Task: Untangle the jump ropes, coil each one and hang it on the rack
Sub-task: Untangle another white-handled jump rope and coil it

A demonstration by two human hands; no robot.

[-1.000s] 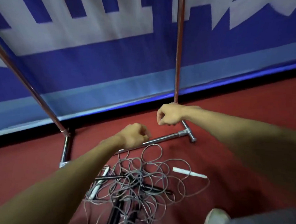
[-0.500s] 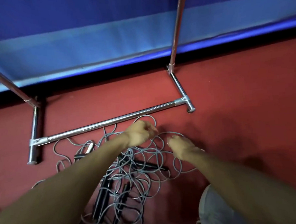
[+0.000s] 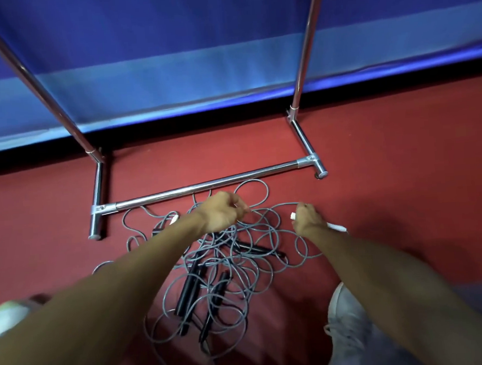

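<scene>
Item: tangle of thin grey jump-rope cords (image 3: 234,270), heaped on the red floor (image 3: 403,172), just near of the base bar of the chrome tubular rack (image 3: 206,187); far loops touch the bar.

Change: a second ago both hands were raised by the bar and a white plastic handle (image 3: 337,227) lay on the floor right of the heap. The right hand (image 3: 307,220) has since come down and now grips that handle, both ends showing past the fist. The left hand (image 3: 222,211) has dropped onto the far edge of the heap, fingers curled; blur hides whether it pinches a cord.

Also present: three black cylindrical handles (image 3: 188,292) buried in the loops; a second white handle (image 3: 173,218) at the far left. Blue padded wall (image 3: 171,82) behind the rack. Pale grey shoe (image 3: 347,317) near right.
</scene>
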